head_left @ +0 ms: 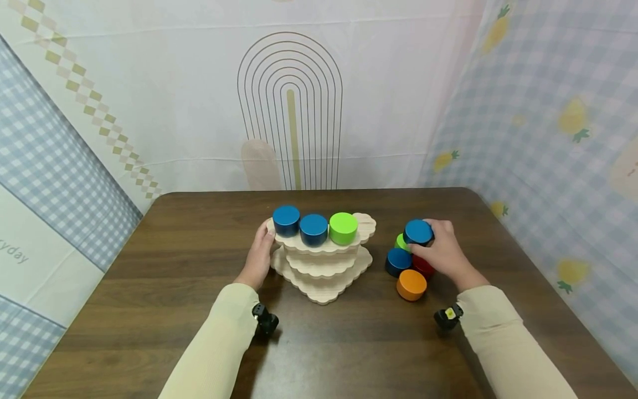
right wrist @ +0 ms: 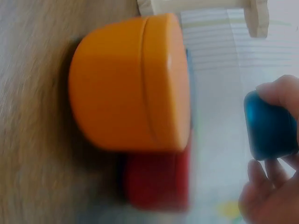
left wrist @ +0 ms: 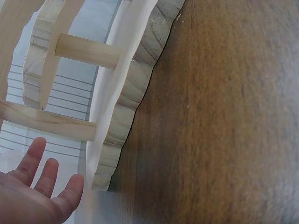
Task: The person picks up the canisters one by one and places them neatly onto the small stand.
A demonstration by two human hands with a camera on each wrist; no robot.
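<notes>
My right hand (head_left: pixel 442 252) pinches a blue round tin (head_left: pixel 418 232) between thumb and fingers, above a cluster of tins. In the right wrist view this blue tin (right wrist: pixel 271 126) is raised beyond a lidded orange tin (right wrist: pixel 126 88). My left hand (head_left: pixel 257 256) is at the left edge of a tiered wooden stand (head_left: pixel 322 269) with scalloped shelves. Three of its fingers (left wrist: pixel 33 161) stretch out beside a stand post in the left wrist view; its thumb is hidden there. Two blue tins (head_left: pixel 313 231) and a green tin (head_left: pixel 343 228) stand on the top shelf.
Under and beside the right hand sit another blue tin (head_left: pixel 398 261), an orange tin (head_left: pixel 411 285), a partly covered red tin (head_left: pixel 422 267) and a partly covered green one (head_left: pixel 401 243). Printed cloth (head_left: pixel 199 100) hangs behind the brown table (head_left: pixel 339 354).
</notes>
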